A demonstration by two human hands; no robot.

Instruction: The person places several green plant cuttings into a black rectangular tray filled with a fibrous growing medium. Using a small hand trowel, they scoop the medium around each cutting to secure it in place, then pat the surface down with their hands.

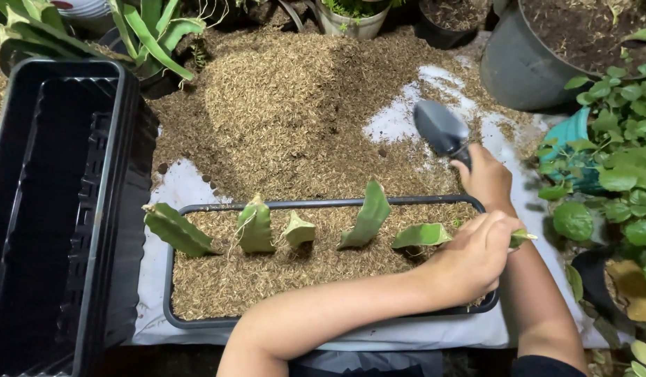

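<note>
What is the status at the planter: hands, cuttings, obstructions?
Right hand shut on trowel. Left hand holds a green cutting over the filled planter. Five cuttings stand planted. Nothing blocking.

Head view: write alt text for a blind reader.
A person's left hand holds a green cutting over a long black planter of husk mix with five upright cuttings, while the right hand holds a small trowel.

Trowel [440,128] blade looking like smooth dull-grey metal at one o'clock, tray [171,293] showing matt dark plastic, husks [288,105] lying dry, rough and straw-coloured at twelve, cuttings [369,216] appearing waxy green, sheet [171,190] underneath looking smooth, pale plastic, stacked planters [113,209] at nine gleaming semi-gloss black plastic.
</note>
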